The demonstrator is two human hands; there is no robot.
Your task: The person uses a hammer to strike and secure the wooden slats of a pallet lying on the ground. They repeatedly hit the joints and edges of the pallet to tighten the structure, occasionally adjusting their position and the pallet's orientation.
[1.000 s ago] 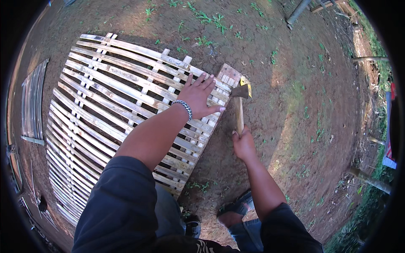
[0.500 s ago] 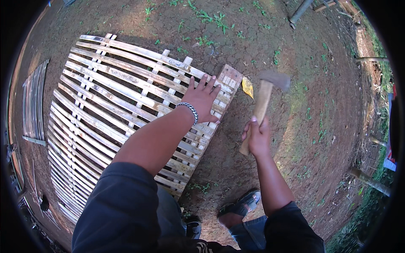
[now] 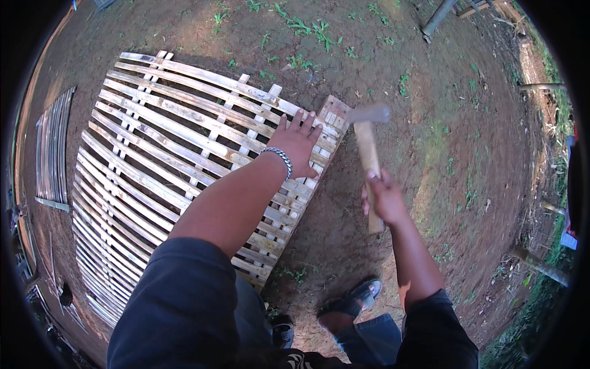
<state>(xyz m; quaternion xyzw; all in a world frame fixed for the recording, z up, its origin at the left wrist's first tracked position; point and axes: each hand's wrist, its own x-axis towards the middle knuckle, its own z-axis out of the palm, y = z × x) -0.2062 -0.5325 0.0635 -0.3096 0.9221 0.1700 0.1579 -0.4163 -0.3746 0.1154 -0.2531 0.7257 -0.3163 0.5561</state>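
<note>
The left hand (image 3: 299,142) lies flat, fingers spread, on the right edge of the slat panel (image 3: 184,160), pressing it onto the dirt (image 3: 430,123) so it lies steady for a blow. The right hand (image 3: 384,198) is closed around the wooden handle of the hammer (image 3: 367,141), head blurred and just right of the panel's far corner, close to the left fingertips. A bracelet (image 3: 278,158) circles the left wrist. Another slat bundle (image 3: 52,147) lies far left. A sandal (image 3: 356,298) shows near.

The person wears dark navy short sleeves, a silver chain bracelet (image 3: 278,156) on the left wrist, and sandals (image 3: 359,296).
</note>
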